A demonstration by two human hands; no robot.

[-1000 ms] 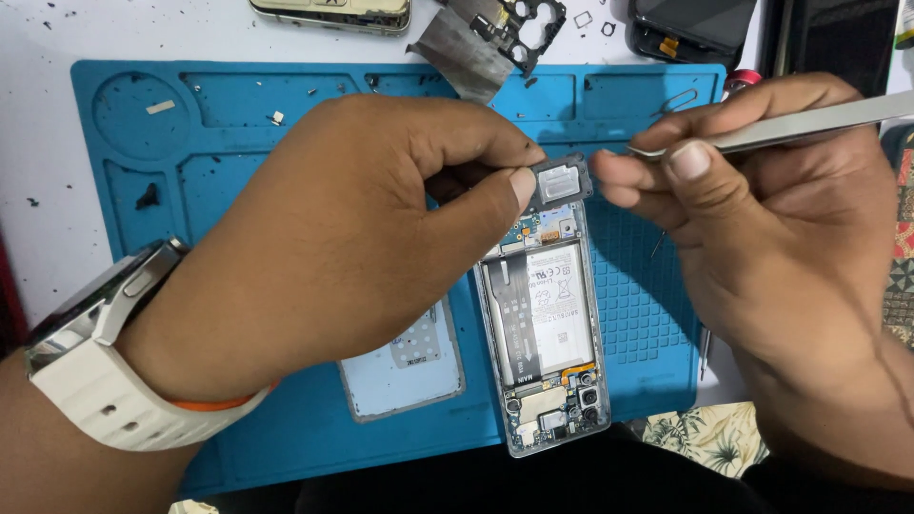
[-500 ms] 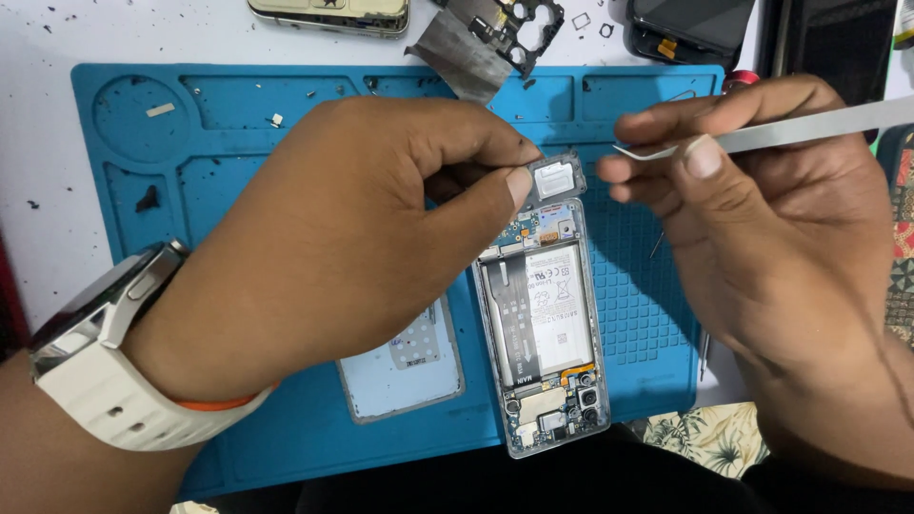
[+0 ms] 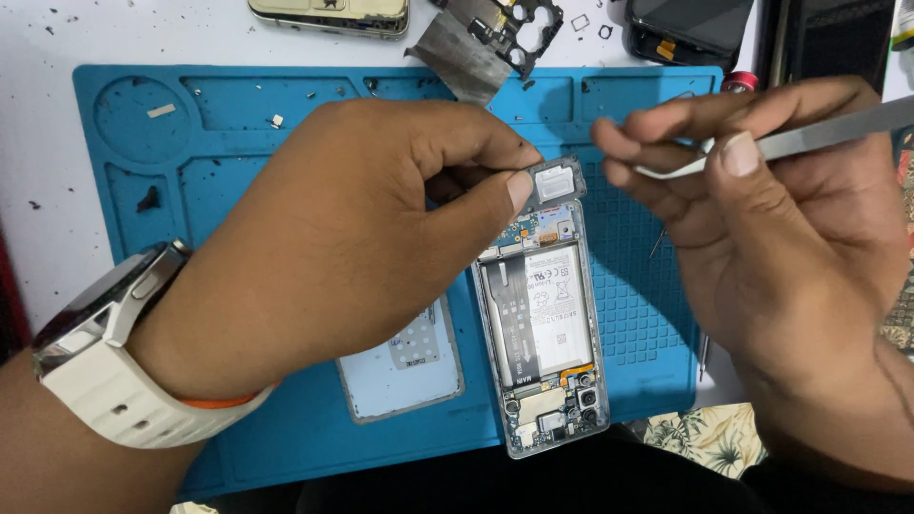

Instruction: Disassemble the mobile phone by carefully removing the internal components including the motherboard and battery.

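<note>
An opened phone (image 3: 545, 324) lies upright on a blue repair mat (image 3: 190, 143), its battery and circuit boards exposed. My left hand (image 3: 362, 238), with a white-strapped watch on the wrist, pinches a small grey cover plate (image 3: 557, 179) at the phone's far end between thumb and forefinger. My right hand (image 3: 781, 228) hovers to the right of that plate, apart from it. It grips metal tweezers (image 3: 809, 138) whose tips point left toward the plate.
A pale back cover (image 3: 400, 366) lies on the mat left of the phone. Beyond the mat sit a gold phone part (image 3: 333, 14), a metal frame piece (image 3: 495, 33) and dark devices (image 3: 695, 29). Patterned cloth (image 3: 709, 438) shows at lower right.
My right hand has drawn the tweezers up and to the right, away from the grey plate. The left hand keeps its pinch on the plate.
</note>
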